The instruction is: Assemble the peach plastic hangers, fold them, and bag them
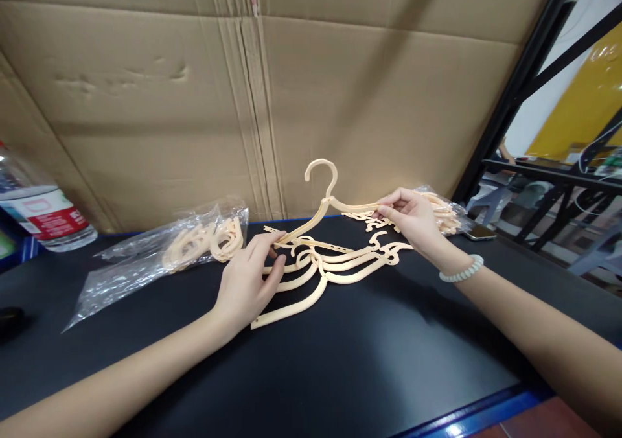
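Observation:
A cream plastic hanger (pixel 323 198) is held up over the black table (pixel 369 360), its hook pointing up. My left hand (pixel 250 282) pinches the hanger's left arm tip between thumb and fingers. My right hand (pixel 411 218), with a bead bracelet on the wrist, pinches the hanger's right arm. Under the held hanger lie several more cream hanger pieces (pixel 335 266) in a loose stack on the table.
A clear plastic bag (pixel 160 256) with cream hanger parts lies to the left. A second bag of parts (pixel 444 211) and a phone (pixel 479 232) sit behind my right hand. A water bottle (pixel 39 211) stands far left. A cardboard wall (pixel 194 88) backs the table; black shelving (pixel 534 62) at right.

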Available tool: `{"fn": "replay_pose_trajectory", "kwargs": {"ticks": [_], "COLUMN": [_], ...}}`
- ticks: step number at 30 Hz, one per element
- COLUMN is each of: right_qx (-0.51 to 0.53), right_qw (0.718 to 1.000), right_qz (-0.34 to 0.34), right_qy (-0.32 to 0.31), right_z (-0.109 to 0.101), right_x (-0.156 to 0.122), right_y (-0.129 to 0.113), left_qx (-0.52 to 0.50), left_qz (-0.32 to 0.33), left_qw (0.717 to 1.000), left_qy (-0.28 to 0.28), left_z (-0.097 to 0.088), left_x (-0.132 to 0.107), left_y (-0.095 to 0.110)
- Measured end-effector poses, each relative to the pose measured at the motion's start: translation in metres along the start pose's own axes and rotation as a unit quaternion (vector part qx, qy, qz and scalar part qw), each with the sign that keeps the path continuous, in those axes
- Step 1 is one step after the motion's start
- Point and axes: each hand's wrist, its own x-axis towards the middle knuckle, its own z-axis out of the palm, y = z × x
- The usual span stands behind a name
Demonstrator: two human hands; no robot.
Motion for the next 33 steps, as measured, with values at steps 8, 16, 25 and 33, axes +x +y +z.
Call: {"fn": "replay_pose_trajectory", "kwargs": {"ticks": [8,16,25,33], "right_qx": [0.031,0.057,0.062,0.056], "right_qw": [0.999,0.997,0.992,0.992], "right_qz": [0.009,0.037,0.073,0.077], "right_qy": [0.042,0.045,-0.082,-0.078], "right_z": [-0.004,-0.007,0.024,0.025], "right_x": [0.004,0.005,-0.019,-0.019], "right_y": [0.006,0.009,0.005,0.003], "left_qx": [-0.030,-0.012,-0.060,-0.033], "left_qz": [-0.053,-0.038,-0.064,-0.018], "left_qw": [0.998,0.998,0.995,0.999], "left_qy": [-0.007,0.057,-0.035,-0.036], "left_z": [0.004,0.003,0.002,0.001], "left_x": [0.001,0.000,0.000,-0.001], "left_y": [-0.003,-0.003,-0.004,-0.002]}}
